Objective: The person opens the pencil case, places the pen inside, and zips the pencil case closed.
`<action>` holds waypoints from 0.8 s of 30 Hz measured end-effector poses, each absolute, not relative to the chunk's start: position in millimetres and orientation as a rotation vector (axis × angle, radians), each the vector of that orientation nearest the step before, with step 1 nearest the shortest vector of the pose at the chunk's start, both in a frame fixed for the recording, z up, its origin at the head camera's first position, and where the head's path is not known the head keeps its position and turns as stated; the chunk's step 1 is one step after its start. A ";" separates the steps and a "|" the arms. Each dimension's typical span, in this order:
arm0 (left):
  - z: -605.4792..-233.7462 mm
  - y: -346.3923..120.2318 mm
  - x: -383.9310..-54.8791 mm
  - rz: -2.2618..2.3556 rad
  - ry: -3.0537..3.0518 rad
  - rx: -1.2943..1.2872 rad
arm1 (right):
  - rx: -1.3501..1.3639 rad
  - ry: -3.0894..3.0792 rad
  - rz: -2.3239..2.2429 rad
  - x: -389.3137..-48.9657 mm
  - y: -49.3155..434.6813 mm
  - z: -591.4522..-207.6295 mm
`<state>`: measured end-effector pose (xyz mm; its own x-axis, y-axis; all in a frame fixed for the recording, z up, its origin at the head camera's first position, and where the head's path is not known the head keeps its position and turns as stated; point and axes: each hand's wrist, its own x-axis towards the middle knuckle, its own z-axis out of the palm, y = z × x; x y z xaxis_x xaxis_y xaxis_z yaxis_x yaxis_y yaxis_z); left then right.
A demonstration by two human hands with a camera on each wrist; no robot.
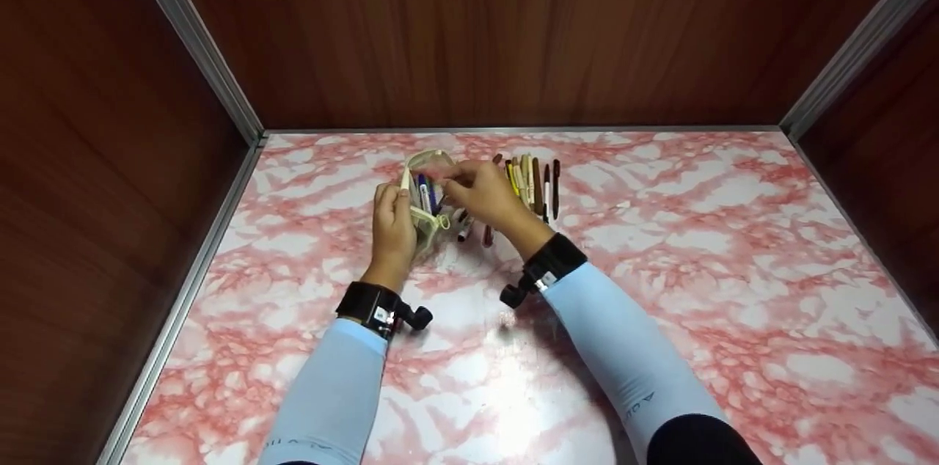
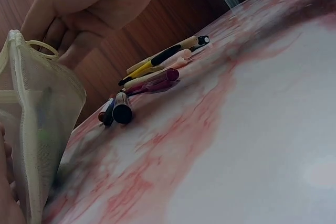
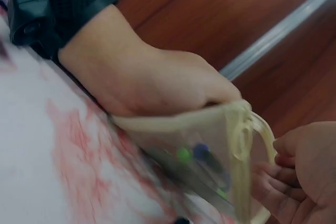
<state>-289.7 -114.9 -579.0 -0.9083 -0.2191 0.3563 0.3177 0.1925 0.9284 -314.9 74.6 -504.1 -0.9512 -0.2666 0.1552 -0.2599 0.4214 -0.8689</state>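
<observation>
A pale yellow mesh pencil case [image 1: 425,219] with a zipper is unzipped on the table, with several pens [image 1: 424,192] inside, some blue-capped. My left hand [image 1: 394,219] grips its left side; in the right wrist view that hand [image 3: 157,80] lies behind the mesh wall. Over the case's right rim is my right hand [image 1: 488,193], its fingers bent and the tips at the opening. Its fingers [image 3: 273,182] come right at the yellow rim in the right wrist view, and I cannot tell what they hold. A zipper pull ring [image 1: 443,221] hangs at the near end.
Several pens and markers [image 1: 530,182] lie in a rough row just right of the case, some partly under my right hand. The pink and white marbled table [image 1: 697,289] is enclosed by brown wood panels [image 1: 513,32] at the back and sides.
</observation>
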 end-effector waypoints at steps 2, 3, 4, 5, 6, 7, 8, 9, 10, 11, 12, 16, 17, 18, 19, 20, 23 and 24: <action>-579.1 -114.8 -290.1 -1.756 -2.064 -0.096 | -0.437 2.593 -1.685 -316.6 87.7 -504.5; -579.2 -114.7 -290.2 -1.749 -2.064 -0.097 | -0.415 2.585 -1.704 -317.6 95.4 -505.1; -579.2 -114.6 -290.2 -1.747 -2.063 -0.100 | -0.388 2.581 -1.716 -318.4 103.8 -505.8; -579.5 -114.5 -290.6 -1.746 -2.061 -0.104 | -0.373 2.595 -1.722 -319.8 112.4 -507.2; -579.7 -114.3 -290.9 -1.744 -2.061 -0.104 | -0.364 2.624 -1.714 -321.1 121.2 -508.6; -580.0 -114.1 -291.1 -1.744 -2.061 -0.105 | -0.355 2.664 -1.697 -322.3 130.5 -510.3; -580.3 -113.9 -291.3 -1.746 -2.062 -0.103 | -0.346 2.711 -1.674 -323.6 139.5 -512.1; -580.4 -113.7 -291.3 -1.748 -2.060 -0.104 | -0.329 2.744 -1.663 -324.6 148.4 -513.7; -580.7 -113.1 -291.4 -1.753 -2.059 -0.104 | -0.299 2.767 -1.653 -324.9 157.5 -515.2; -580.8 -112.4 -291.2 -1.759 -2.056 -0.104 | -0.268 2.784 -1.648 -325.2 166.1 -516.5; -580.7 -111.9 -291.1 -1.764 -2.056 -0.102 | -0.240 2.802 -1.632 -325.2 174.5 -517.4; -579.4 -111.3 -290.4 -1.780 -2.043 -0.104 | -0.157 2.905 -1.535 -326.9 201.3 -520.1; -579.5 -111.4 -290.6 -1.786 -2.038 -0.104 | -0.146 2.940 -1.503 -327.9 206.8 -521.2; -579.4 -111.7 -290.6 -1.783 -2.036 -0.102 | -0.132 2.976 -1.469 -328.7 211.7 -522.6; -579.3 -111.8 -290.2 -1.785 -2.034 -0.101 | -0.112 2.996 -1.450 -329.2 216.3 -524.2; -579.6 -112.3 -290.3 -1.777 -2.034 -0.100 | -0.091 3.008 -1.433 -329.4 220.3 -526.0; -580.0 -113.0 -290.2 -1.787 -2.037 -0.096 | -0.033 3.036 -1.371 -330.6 230.6 -532.3; -579.8 -113.3 -290.1 -1.781 -2.042 -0.094 | -0.022 3.044 -1.349 -331.2 232.8 -534.5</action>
<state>-290.1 -113.3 -579.8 -0.9067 -0.2237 0.3575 0.3238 0.1739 0.9300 -331.2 232.8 -534.5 -0.9824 0.0633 0.1758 -0.0877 0.6746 -0.7330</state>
